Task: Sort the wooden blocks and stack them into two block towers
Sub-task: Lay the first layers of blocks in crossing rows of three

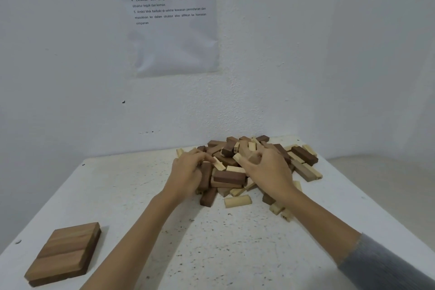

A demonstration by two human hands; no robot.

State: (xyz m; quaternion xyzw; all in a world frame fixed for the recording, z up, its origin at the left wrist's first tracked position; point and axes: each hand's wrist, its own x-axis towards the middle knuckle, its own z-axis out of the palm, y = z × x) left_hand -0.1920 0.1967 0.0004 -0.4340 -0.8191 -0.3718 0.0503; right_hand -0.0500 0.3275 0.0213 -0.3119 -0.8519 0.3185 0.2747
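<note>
Nearest, a flat brown wooden-block layer (63,254) lies well apart from the jumbled heap of dark and pale blocks (303,156). Left hand (188,172) grips a dark block (205,176), right hand (269,170) a tan block (253,158); yanking could spill neighbours off the white table (141,195).

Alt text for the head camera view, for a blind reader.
A person's left hand and right hand dig into a jumbled pile of light and dark blocks on a white table; a flat wooden square lies near left.

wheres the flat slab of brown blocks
Head view: the flat slab of brown blocks lies on the near left corner of the table, left of the left forearm, well apart from the loose pile.
</note>
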